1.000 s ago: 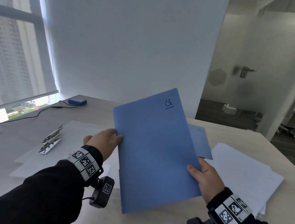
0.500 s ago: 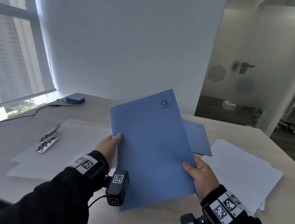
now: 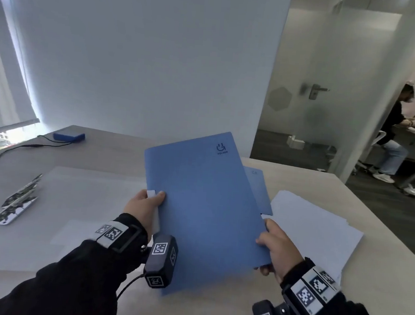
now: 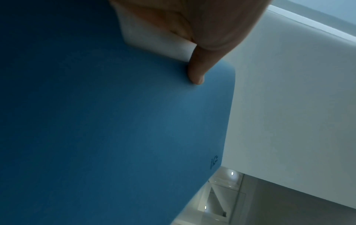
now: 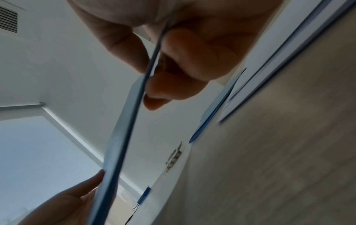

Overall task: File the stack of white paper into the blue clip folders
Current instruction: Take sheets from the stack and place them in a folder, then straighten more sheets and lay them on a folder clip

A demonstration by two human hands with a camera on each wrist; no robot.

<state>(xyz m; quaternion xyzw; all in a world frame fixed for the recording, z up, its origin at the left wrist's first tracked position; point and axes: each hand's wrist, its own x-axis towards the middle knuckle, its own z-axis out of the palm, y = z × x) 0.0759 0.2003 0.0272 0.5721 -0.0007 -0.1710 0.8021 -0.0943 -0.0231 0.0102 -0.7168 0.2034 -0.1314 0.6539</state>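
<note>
A closed blue clip folder (image 3: 205, 207) is held tilted above the table between both hands. My left hand (image 3: 148, 202) grips its left spine edge, where a white strip (image 3: 151, 193) shows under the thumb (image 4: 196, 71). My right hand (image 3: 271, 247) pinches the folder's right edge, thumb on top and fingers beneath, as the right wrist view shows with the edge (image 5: 134, 115) running between them. A second blue folder (image 3: 258, 188) lies flat behind it. The stack of white paper (image 3: 315, 228) lies on the table to the right.
Two patterned metal clips (image 3: 19, 199) lie on white sheets (image 3: 74, 196) at the left. A small blue box (image 3: 69, 136) with a black cable sits at the back left. The table edge runs along the right, with a person seated beyond a glass partition.
The folder has dropped a little lower and nearer me. My left hand has turned so its thumb lies over the spine with the white strip showing. The right hand keeps its pinch.
</note>
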